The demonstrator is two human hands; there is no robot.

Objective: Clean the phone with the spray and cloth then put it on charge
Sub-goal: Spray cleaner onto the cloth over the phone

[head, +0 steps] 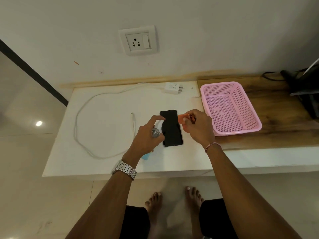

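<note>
On the white table (107,163) the phone (171,128) lies flat, screen up; left hand (148,137) grips the spray bottle (158,129) over it, right hand (196,126) pinches the orange cloth (183,119); too much spray could seep into its ports before charging.

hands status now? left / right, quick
Left hand: closed round the spray bottle, nozzle towards the phone.
Right hand: closed on the orange cloth, beside the phone.
</note>
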